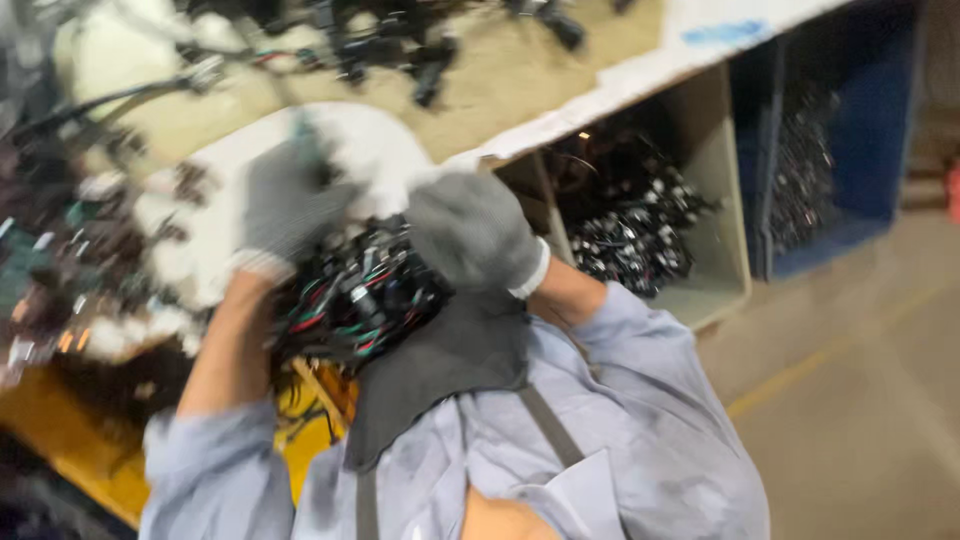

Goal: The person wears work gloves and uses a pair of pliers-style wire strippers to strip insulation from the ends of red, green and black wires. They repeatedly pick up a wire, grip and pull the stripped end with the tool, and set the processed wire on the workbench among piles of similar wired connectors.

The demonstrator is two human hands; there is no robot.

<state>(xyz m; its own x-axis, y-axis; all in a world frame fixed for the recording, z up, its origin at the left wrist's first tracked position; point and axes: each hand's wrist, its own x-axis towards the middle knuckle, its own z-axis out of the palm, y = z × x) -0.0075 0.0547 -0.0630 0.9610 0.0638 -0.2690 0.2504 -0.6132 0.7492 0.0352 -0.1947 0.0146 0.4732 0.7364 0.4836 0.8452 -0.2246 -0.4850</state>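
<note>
Between the gloved left hand (285, 205) and right hand (475, 232), both curled onto it, sits a bundle of wires (355, 295), with a cluttered table (520, 75) beyond and, right, a box (715, 215) of black parts (630, 235).

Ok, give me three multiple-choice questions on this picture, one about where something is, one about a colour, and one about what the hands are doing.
1. Where is the bundle of wires?
A. on the floor
B. between the two hands, against the person's chest
C. in the blue bin

2. What colour are the gloves?
A. grey
B. red
C. yellow

3. What is the state of the hands?
A. hanging empty
B. both pressed on the bundle
C. one on the floor

Answers: 1 B, the wires sit between the left hand and the right hand. 2 A, both gloves look grey. 3 B, both hands grip the bundle.
</note>
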